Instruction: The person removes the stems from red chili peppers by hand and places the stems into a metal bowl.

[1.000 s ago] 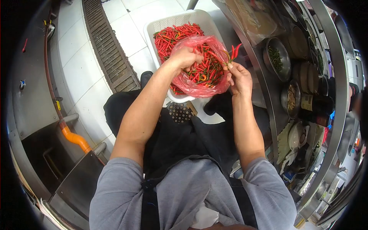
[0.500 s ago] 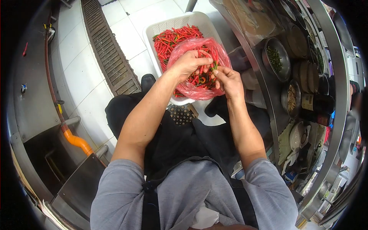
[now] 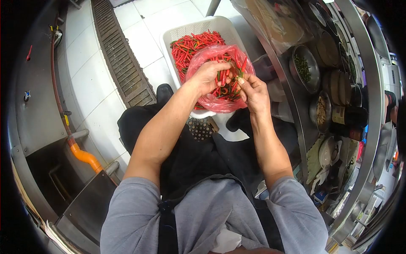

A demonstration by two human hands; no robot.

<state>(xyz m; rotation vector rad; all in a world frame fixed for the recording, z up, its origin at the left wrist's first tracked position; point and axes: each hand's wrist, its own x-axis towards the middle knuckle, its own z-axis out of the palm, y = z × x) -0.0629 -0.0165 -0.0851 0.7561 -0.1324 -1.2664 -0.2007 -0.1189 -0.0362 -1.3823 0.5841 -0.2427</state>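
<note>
From where I stand, a white plastic basket (image 3: 230, 27) sits on the tiled floor (image 3: 95, 82), between the drain grate (image 3: 120, 57) and the steel shelf (image 3: 292, 99). Loose red chillies (image 3: 182, 55) fill its far-left part; an open pink plastic bag (image 3: 218, 106) of more lies over its near-right corner. Above the bag's mouth, the left hand (image 3: 205, 78) has its fingers curled around a small bunch, while the right hand (image 3: 257, 94) pinches green-stemmed chillies (image 3: 244, 67) between thumb and forefinger, tips pointing up and away

I'd judge each pod light, smooth and a bit slippery, firm but easily bruised or snapped by a hard squeeze. The stem end looks the best place for a light pinch. The bag is thin and limp, better gathered by its rim
</note>
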